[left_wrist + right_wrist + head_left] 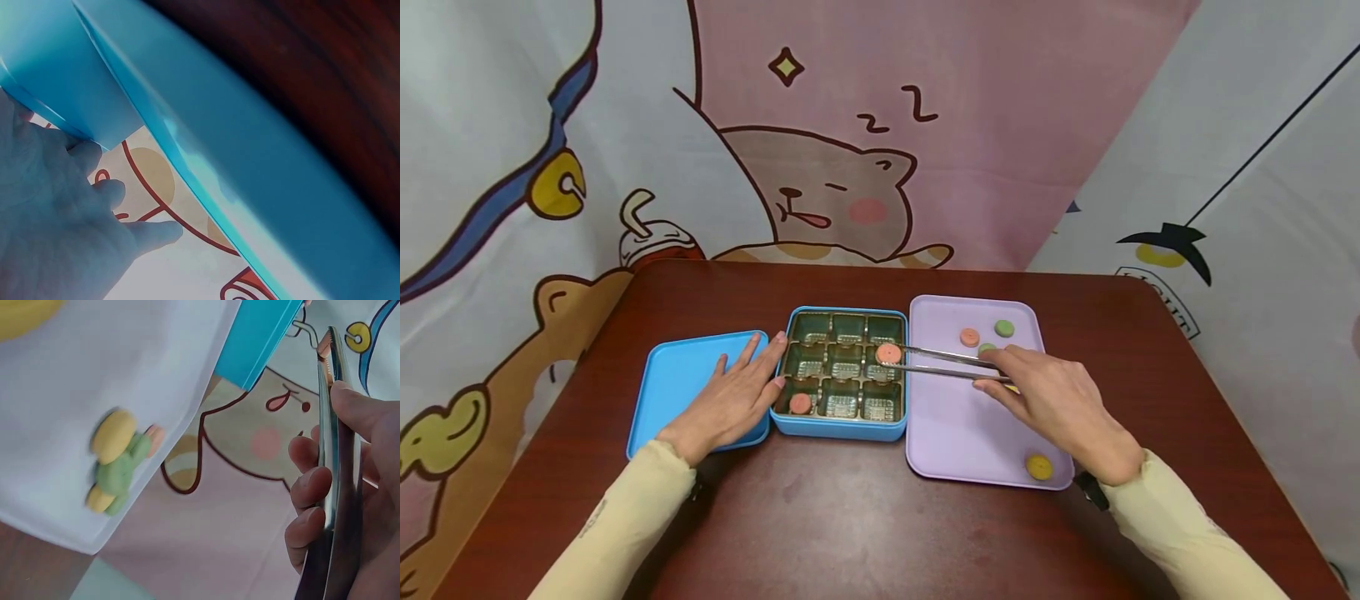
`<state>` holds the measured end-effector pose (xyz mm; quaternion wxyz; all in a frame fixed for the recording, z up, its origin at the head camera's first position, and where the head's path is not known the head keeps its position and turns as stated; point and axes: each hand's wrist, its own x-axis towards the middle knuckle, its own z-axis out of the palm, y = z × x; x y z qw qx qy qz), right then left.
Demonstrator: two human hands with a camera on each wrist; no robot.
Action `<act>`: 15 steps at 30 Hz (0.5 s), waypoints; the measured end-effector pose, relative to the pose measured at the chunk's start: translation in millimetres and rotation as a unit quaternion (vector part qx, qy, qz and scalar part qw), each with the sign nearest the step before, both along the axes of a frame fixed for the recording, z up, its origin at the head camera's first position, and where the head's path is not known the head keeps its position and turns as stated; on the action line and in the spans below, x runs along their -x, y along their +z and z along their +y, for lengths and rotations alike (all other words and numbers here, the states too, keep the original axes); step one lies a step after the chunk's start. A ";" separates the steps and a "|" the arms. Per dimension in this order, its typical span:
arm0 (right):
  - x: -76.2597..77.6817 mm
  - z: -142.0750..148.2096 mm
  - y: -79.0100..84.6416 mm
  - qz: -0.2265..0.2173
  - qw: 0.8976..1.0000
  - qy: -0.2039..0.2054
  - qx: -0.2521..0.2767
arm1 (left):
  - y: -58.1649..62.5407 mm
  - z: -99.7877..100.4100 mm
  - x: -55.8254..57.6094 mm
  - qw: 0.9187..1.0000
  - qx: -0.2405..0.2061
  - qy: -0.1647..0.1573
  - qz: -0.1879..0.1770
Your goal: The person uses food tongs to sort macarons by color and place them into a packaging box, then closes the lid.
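Observation:
My right hand grips metal tongs, pinched between thumb and fingers. Between the tong tips is a round pink cookie-like piece, held over the right column of a blue box. The box has a gold tray insert with several square compartments. A second pink piece lies in its front left compartment. My left hand touches the box's left side with straight, spread fingers, above a blue lid. In the left wrist view, blue edges partly hide its fingertips.
A lilac tray stands right of the box. On it lie a pink piece, green pieces and a yellow piece; the right hand covers others. A cartoon-printed cloth hangs behind the brown table.

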<state>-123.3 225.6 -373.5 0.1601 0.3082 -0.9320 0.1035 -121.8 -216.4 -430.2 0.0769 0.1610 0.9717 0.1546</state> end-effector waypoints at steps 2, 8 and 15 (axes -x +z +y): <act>2.2 -7.8 1.5 0.002 1.000 0.009 -0.002 | 0.0 0.0 0.0 1.000 0.000 0.000 0.002; 9.7 -32.3 2.4 0.009 0.999 0.033 -0.008 | -0.3 0.0 -0.3 1.000 0.000 -0.006 0.012; 18.0 -58.1 1.0 0.019 0.999 0.050 -0.009 | -0.3 0.7 0.7 1.000 0.009 -0.014 0.020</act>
